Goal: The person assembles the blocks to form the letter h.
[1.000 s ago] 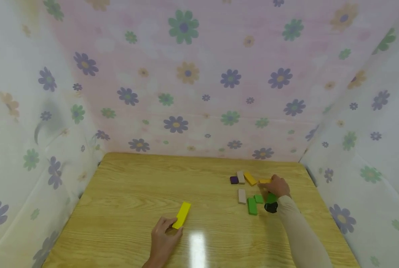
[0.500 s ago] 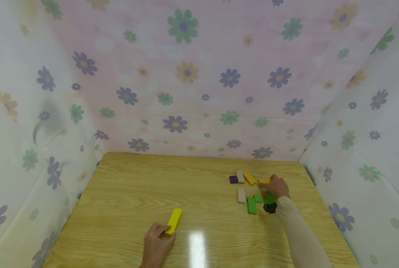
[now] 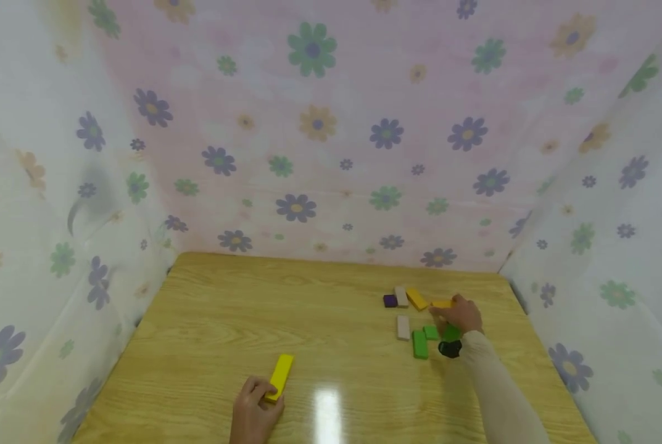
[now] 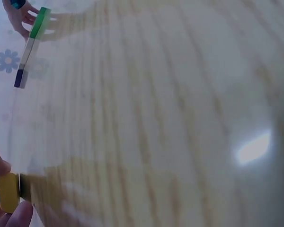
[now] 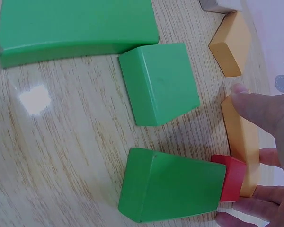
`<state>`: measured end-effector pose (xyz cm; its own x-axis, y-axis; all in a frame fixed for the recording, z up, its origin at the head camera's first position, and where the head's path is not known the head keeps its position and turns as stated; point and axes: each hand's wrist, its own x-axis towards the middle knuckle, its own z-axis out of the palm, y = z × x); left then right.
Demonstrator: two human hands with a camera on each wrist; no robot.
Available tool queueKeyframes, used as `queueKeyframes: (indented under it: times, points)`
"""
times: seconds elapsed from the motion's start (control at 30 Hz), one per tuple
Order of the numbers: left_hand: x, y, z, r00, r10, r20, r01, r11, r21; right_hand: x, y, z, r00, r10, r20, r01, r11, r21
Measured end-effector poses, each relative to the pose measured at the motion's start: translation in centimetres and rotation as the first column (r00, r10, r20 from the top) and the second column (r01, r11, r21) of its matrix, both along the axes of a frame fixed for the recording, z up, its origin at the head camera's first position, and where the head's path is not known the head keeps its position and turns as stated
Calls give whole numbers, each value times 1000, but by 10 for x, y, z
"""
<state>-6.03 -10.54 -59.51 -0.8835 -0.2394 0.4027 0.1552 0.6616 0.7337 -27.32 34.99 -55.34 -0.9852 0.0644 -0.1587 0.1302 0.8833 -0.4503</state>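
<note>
My left hand (image 3: 253,410) pinches one end of a long yellow block (image 3: 280,377) at the front of the table, left of the light reflection. In the left wrist view the yellow block (image 4: 9,193) shows end-on between thumb and fingers. At the right, my right hand (image 3: 463,313) holds an orange block (image 3: 443,304). The right wrist view shows the thumb at one end of that orange block (image 5: 241,132) and fingertips along its far side. A small red block (image 5: 231,177) lies against it, touching a green block (image 5: 175,187).
Left of my right hand lie another orange block (image 3: 416,299), two pale blocks (image 3: 401,297), a dark purple block (image 3: 390,301) and green blocks (image 3: 420,344). A black device (image 3: 450,349) sits at the right wrist. Flowered cloth walls (image 3: 331,154) enclose the wooden table (image 3: 225,308).
My left hand has drawn the yellow block toward the front left of the table. The right hand stays at the orange block, and the head view has shifted slightly.
</note>
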Motion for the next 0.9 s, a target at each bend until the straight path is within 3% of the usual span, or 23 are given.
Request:
queueKeyframes:
  times: [0.2, 0.33, 0.43, 0.57, 0.67, 0.8, 0.87, 0.9]
  points:
    - [4, -4, -7, 997, -20, -77, 7, 985, -174, 3, -3, -5, 1000, -2, -15, 2, 1000, -18]
    - [4, -4, -3, 999, -23, 32, 30, 969, -244, 2, -2, -2, 1000, -2, -16, 2, 1000, -11]
    - [0, -5, 3, 989, -48, 141, 84, 961, -263, 0, 2, -1, 1000, 0, -26, 0, 1000, -1]
    - [-9, -12, 12, 964, -165, 207, 208, 956, -208, 1, 3, 2, 1000, 7, -22, -7, 1000, 4]
    - [-19, -23, 15, 923, -324, 206, 356, 924, -143, 1, 4, 2, 1000, 12, -12, -12, 1000, 16]
    - [-30, -41, 13, 813, -535, 231, 563, 823, -73, 1, 5, 0, 1000, 25, -17, -24, 999, 28]
    - [-34, -48, 10, 770, -590, 242, 617, 786, -45, 1, 4, 0, 999, 37, -23, -36, 999, 25]
    - [-35, -51, 9, 759, -605, 242, 630, 776, -36, 1, 4, 0, 999, 44, -26, -43, 999, 26]
